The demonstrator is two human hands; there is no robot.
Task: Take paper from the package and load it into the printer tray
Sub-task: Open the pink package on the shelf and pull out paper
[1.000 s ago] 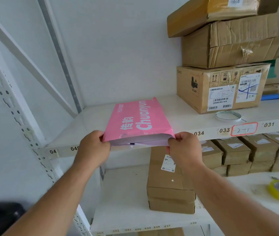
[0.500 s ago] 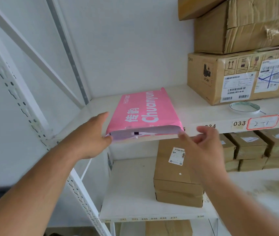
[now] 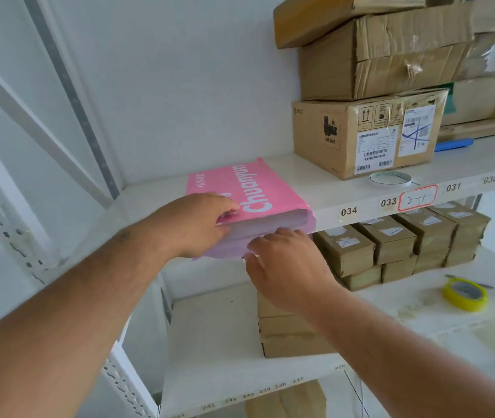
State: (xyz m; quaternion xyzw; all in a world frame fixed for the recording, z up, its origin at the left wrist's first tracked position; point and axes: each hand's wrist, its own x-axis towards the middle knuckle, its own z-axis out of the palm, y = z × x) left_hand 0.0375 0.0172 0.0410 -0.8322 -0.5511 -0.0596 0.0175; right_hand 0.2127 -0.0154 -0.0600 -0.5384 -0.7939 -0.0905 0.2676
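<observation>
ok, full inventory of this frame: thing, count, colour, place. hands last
paper package: 1, pink with white lettering, front edge of upper shelf, near end open, white sheets showing
upper shelf: 1, white, numbered labels on front edge
large cardboard boxes: at least 3, brown, stacked at right on upper shelf
tape ring: 1, whitish, upper shelf, in front of the lowest box
blue item: 1, upper shelf, right of boxes; cannot identify
small boxes: many, brown, stacked on lower shelf
tape roll: 1, yellow, lower shelf, right
left hand: on package's top flap
right hand: at open end, fingers at the sheets
</observation>
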